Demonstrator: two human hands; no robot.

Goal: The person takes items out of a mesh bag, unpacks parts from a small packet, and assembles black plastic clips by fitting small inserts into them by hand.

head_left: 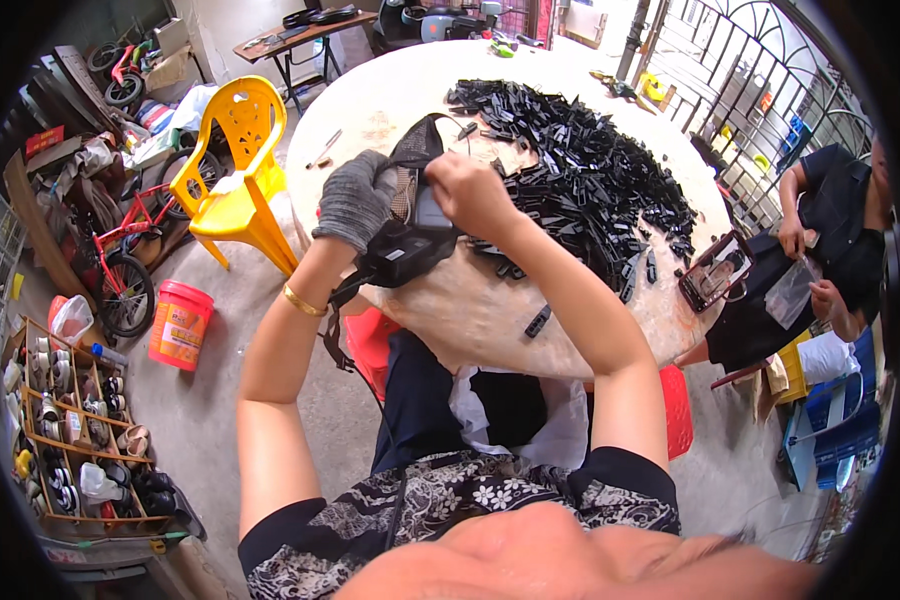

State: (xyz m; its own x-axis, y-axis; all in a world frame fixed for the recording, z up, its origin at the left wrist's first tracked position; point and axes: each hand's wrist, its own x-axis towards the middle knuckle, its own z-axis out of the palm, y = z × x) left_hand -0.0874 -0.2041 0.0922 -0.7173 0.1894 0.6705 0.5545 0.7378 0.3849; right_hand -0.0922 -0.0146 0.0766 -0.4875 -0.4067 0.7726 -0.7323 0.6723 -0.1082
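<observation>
Left hand (pixel 355 203): grey-gloved, clasping strapped black pouch (pixel 402 262), left of centre.
Right hand (pixel 470 192): fingers bunched over pouch; can't tell pinch.
Black plastic pieces (pixel 585 170): heaped, upper right.

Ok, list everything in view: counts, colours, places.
round table: one, cream, centre
small parts: too many to count, black, heaped on table
mesh bag: one, black, table's left side
phone: one, dark, table's right edge
chair: one, yellow, left of table
bucket: one, red, floor at left
bicycle: at least one, red, beyond bucket
side table: one, brown, top left
shoe rack: one, brown, lower left
co-worker: one, dark clothes, right
co-worker's plastic bag: one, clear, right
left hand: one, grey-gloved, on mesh bag
right hand: one, bare, at mesh bag
</observation>
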